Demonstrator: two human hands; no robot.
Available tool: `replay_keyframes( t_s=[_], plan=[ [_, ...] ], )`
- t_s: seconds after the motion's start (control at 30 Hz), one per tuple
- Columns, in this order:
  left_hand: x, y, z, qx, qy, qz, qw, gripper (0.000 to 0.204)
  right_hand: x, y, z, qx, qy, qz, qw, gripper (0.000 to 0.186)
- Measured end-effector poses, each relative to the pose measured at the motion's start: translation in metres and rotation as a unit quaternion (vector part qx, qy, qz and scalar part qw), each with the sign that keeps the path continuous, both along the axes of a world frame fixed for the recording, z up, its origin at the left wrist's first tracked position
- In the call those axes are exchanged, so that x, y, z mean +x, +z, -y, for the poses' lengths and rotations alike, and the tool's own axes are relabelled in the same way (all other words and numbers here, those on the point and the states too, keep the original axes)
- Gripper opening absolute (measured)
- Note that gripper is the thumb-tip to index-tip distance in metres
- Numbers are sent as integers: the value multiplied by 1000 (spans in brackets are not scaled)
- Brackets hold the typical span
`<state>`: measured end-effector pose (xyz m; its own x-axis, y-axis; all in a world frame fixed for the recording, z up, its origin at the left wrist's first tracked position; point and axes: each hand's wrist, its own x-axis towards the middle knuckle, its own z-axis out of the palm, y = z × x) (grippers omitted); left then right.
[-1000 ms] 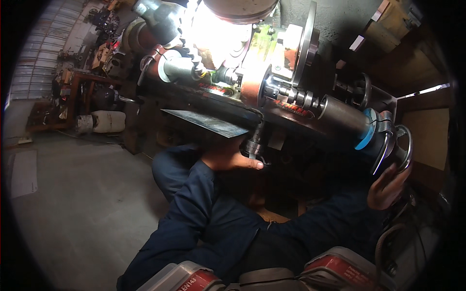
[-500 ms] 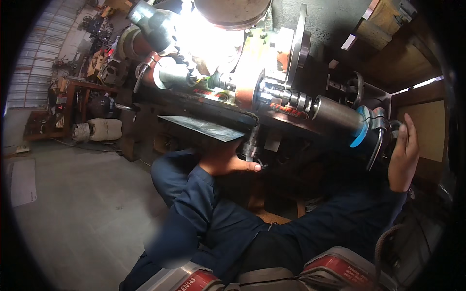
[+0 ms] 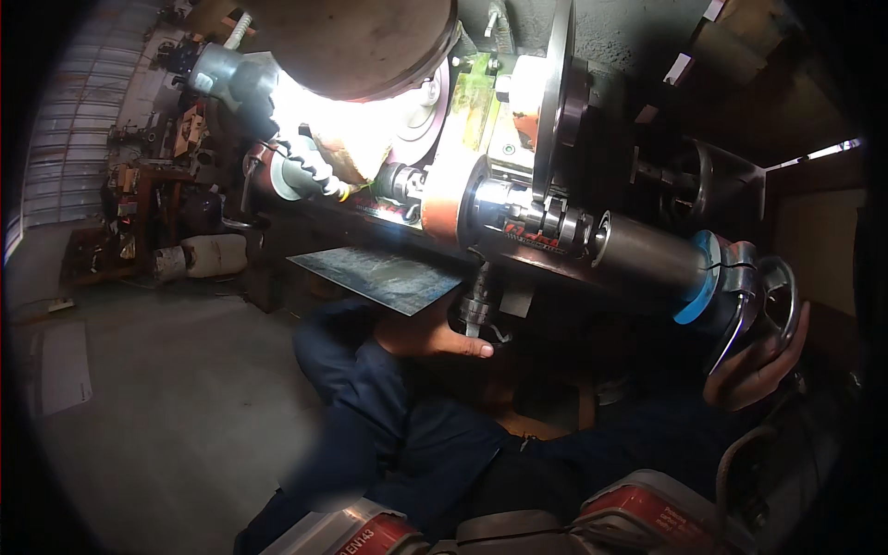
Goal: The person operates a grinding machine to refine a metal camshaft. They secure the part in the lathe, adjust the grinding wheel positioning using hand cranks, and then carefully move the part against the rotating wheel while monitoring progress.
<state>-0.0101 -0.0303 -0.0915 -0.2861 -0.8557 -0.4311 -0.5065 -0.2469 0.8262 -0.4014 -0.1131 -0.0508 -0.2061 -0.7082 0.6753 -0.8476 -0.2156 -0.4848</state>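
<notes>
At the machine's right end, my right hand (image 3: 754, 365) has dropped from the top of the handwheel (image 3: 772, 296) to its lower rim, fingers curled around it from below and clamped on the metal; half a second back that hand stood upright against the wheel, and a second back it lay lower, much as now, so I judge the wheel is being cranked round. Under the spindle, my left hand (image 3: 430, 335) stays where it was, fingers closed around the small dark lever (image 3: 474, 310) hanging beneath the housing, thumb pointing right. The grey plate (image 3: 384, 277) sits just left of that hand, unmoved. The view has tilted, so the barrel (image 3: 643, 254) sits lower in the picture.
</notes>
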Motion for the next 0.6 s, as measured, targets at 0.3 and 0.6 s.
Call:
replay_keyframes(
  t_s=[0.3,0.6],
  plan=[
    [-1,11,11,-81,-73,62,992,102,-6,-30,-1,-118,-59,-121,984,49],
    [0,-1,1,-11,-13,-1,1000,105,-6,-35,1,-157,-54,-145,975,49]
  ],
)
